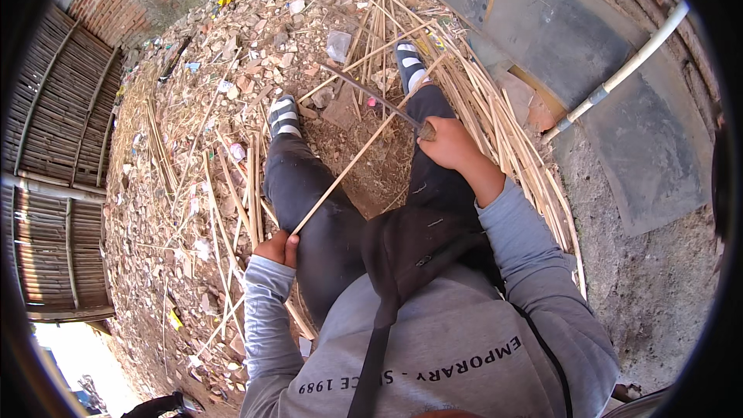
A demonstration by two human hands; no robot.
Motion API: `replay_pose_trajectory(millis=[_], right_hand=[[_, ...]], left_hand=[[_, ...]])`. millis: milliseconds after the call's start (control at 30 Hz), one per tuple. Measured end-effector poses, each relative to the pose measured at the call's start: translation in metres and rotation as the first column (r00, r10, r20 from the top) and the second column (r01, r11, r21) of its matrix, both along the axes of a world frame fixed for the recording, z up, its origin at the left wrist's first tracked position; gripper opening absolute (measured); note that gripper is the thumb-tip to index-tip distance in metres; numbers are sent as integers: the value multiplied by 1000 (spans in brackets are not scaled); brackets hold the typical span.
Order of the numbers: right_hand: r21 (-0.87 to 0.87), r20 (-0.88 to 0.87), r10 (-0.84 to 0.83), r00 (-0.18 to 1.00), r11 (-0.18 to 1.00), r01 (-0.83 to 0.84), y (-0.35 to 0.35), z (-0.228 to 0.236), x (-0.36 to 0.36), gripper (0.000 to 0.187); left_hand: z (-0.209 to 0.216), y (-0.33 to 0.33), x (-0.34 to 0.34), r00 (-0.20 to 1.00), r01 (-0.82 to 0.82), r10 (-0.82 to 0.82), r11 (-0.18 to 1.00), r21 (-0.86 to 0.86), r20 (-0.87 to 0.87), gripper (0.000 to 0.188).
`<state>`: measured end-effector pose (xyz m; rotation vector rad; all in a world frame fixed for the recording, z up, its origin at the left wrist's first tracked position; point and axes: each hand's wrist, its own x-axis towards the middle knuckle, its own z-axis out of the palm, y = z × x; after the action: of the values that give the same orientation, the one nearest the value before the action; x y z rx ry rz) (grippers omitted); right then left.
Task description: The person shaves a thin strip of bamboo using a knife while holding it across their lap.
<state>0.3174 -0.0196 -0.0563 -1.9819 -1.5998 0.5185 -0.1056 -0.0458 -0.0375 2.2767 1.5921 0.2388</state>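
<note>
My left hand (277, 249) is closed round the near end of a long, thin bamboo strip (337, 183), beside my left thigh. From there the strip slants up and away to the right, between my legs. Over my right thigh, my right hand (453, 147) grips the handle of a long knife (370, 93). Its dark, narrow blade points away and to the left. Blade and strip cross near my right shin; whether they touch I cannot tell.
Bamboo strips (503, 135) lie in a long pile along my right side, and more strips (254, 186) lie at my left. Rubble and litter (186, 209) cover the ground. A pale pipe (619, 70) runs at the right, near dark flat sheets (573, 39). Slatted bamboo panels (50, 108) stand at the left.
</note>
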Motion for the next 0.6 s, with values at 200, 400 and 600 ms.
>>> replay_pose_trajectory(millis=[200,400,600], right_hand=[[-50,166,236,958,972,-231,0,18,-6,19],[-109,123,8,992,994,6,19,11,12,20],[-128,160,308,938,949,-289,3,9,-30,23]], left_hand=[[-7,-1,0,1000,9,-8,999,43,-7,42],[1,-1,4,996,20,-15,998,58,-85,40],[10,-1,4,985,2,-9,999,-41,-175,41]])
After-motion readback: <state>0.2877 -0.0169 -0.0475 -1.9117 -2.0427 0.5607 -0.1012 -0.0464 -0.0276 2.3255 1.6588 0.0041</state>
